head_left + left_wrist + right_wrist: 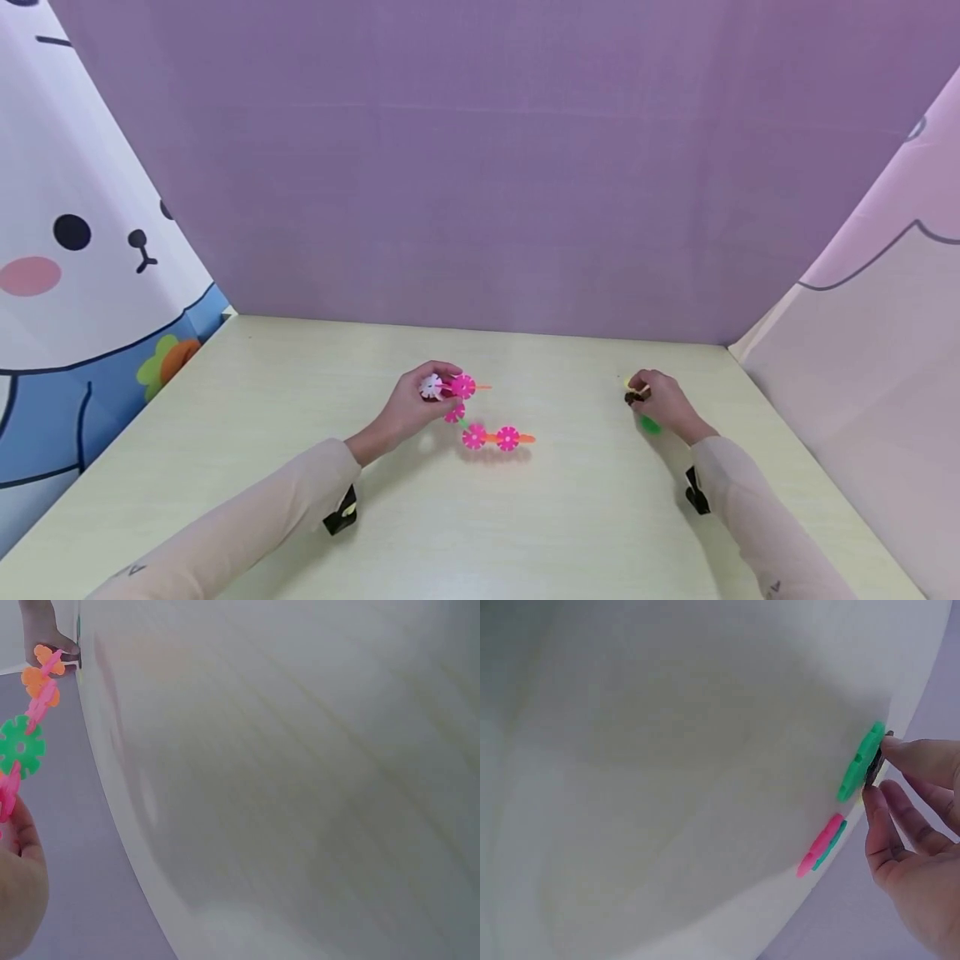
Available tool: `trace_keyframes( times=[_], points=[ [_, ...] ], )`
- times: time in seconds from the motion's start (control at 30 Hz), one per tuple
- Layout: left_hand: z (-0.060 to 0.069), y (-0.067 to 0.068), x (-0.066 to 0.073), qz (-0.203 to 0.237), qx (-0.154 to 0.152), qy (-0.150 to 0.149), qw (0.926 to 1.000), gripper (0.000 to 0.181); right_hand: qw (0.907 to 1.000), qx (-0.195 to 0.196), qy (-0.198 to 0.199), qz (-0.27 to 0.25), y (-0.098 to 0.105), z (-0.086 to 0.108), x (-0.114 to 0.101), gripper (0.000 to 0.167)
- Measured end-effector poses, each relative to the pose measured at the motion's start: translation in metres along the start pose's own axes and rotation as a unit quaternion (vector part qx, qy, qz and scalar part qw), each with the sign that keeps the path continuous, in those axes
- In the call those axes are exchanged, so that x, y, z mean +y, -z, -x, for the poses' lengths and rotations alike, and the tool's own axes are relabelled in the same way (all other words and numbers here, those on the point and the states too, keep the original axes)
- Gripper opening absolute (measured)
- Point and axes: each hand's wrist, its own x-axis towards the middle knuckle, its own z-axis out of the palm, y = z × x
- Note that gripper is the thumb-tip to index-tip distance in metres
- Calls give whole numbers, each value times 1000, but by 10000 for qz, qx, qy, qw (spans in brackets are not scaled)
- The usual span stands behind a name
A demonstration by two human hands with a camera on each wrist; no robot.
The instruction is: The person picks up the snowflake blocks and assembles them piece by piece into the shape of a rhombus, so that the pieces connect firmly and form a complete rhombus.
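Observation:
My left hand point(405, 408) grips a chain of interlocking plastic snowflake discs. A white disc point(431, 387) and a pink disc point(464, 386) show at the fingers. From there the chain bends down and to the right, through a pink disc point(507, 438) with orange discs seen edge-on. In the left wrist view a green disc point(30, 756) and an orange disc point(34, 679) belong to it. Well to the right, my right hand point(667, 406) pinches a dark brown disc point(876, 766) between thumb and fingertips. A green disc point(860, 763) lies right beside it.
On the pale tabletop point(570, 517), a pink disc point(820, 846) overlaps a teal disc point(835, 851) near the right hand. A bit of yellow point(627, 383) shows by the right fingertips. A purple cloth wall point(480, 167) stands behind the table, with printed curtains on both sides.

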Motion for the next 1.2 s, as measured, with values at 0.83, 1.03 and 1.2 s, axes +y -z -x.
trace_keyframes(
  times=[0.83,1.03,1.2],
  points=[
    [-2,1,-2,-51,14,-22,10000,39,9975,237,548,-376,11,-3,-23,12],
    [-2,0,-2,-38,5,-3,10000,39,9921,214,570,-1097,1,-5,-42,9],
    [-3,0,-2,-87,0,21,10000,39,9826,80,560,-1768,-10,-7,-63,13]
  ],
)
